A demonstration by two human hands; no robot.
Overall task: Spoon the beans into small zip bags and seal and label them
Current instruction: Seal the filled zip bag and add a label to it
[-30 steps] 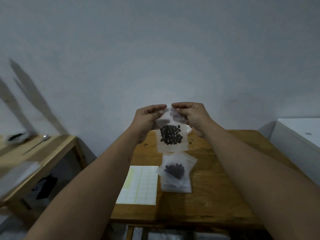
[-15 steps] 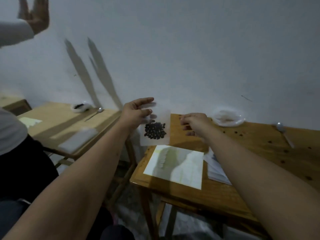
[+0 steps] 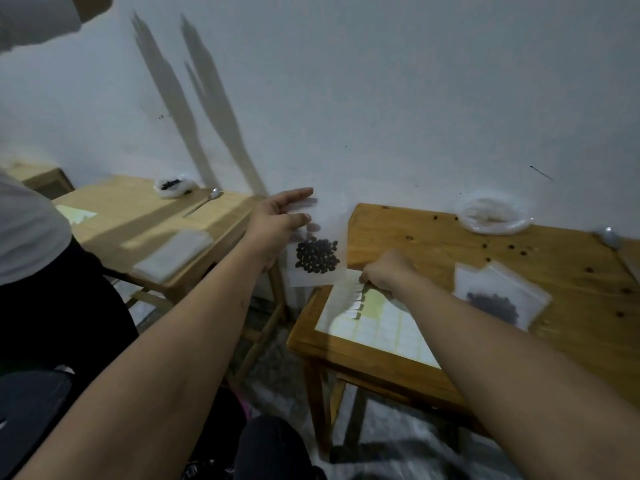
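My left hand (image 3: 277,223) holds a small clear zip bag of dark beans (image 3: 317,256) by its top, in the air just off the left edge of my wooden table (image 3: 433,244). My right hand (image 3: 386,271) rests on the upper end of the white label sheet (image 3: 377,322), fingers pinched at the labels; whether one is lifted is unclear. Another filled zip bag (image 3: 497,297) lies on a pile of bags to the right. A clear plastic bag or bowl (image 3: 495,214) sits near the wall, and a spoon (image 3: 611,237) lies at the far right.
Loose beans dot the tabletop. A second table (image 3: 145,223) to the left carries a bean bag, a spoon (image 3: 204,202), empty bags and a label sheet. Another person in a white top sits at far left, one arm raised. A gap separates the tables.
My right hand let go of the bean bag and came down onto the label sheet. My left hand alone now holds the bag. The camera swung left and downward.
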